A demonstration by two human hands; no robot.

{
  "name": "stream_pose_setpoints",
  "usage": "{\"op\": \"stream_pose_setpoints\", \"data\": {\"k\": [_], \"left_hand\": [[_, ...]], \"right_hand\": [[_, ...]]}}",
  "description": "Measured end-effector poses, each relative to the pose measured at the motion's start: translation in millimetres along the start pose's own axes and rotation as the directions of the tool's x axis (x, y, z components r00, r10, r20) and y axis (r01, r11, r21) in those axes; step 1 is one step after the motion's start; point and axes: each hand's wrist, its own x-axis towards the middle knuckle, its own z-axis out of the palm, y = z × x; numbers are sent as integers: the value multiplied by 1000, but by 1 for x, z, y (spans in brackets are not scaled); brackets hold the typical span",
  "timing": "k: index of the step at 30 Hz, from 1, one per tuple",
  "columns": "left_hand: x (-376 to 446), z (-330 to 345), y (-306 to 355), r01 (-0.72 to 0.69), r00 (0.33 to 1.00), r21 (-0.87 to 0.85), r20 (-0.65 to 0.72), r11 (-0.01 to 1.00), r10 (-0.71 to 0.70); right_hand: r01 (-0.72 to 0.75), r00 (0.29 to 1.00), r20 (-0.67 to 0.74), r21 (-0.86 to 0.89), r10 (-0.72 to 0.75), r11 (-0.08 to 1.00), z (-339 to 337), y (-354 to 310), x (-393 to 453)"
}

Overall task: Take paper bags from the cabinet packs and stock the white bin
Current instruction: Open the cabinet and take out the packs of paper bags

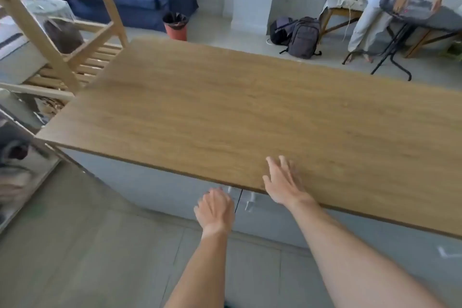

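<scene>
Hands at the cabinet front

The left hand (216,209), fingers curling, is reaching at the cabinet door handle (231,190); the right hand (283,182) is lying flat, fingers spread, on the wooden countertop (225,107).

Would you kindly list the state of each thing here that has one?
Cabinet doors: closed.
Left hand: reaching at the door handles, grip unclear.
Right hand: open, flat on the countertop.
Red waste bin: lined, open-topped.
</scene>
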Motion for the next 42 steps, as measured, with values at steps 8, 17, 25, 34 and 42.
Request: {"op": "stream_pose_setpoints", "data": {"k": [8,17,25,34,42], "left_hand": [[17,35,25,73,991,-224,124,972,-46],[-4,16,-13,81,970,-304,244,949,-5],[-77,6,-105,-1,986,-294,160,956,50],[-147,-23,-276,-72,995,-300,51,951,91],[-184,-73,-422,294,902,-619,-72,729,-426]], "right_hand": [[22,986,-167,-28,-26,999,40,13,16],[-123,949,-292,14,122,992,54,-11,-27],[-37,976,-218,-48,26,998,112,-32,-131],[206,978,50,-115,-201,972,198,-134,-207],[483,868,190,-105,-459,869,233,-251,-236]]}}
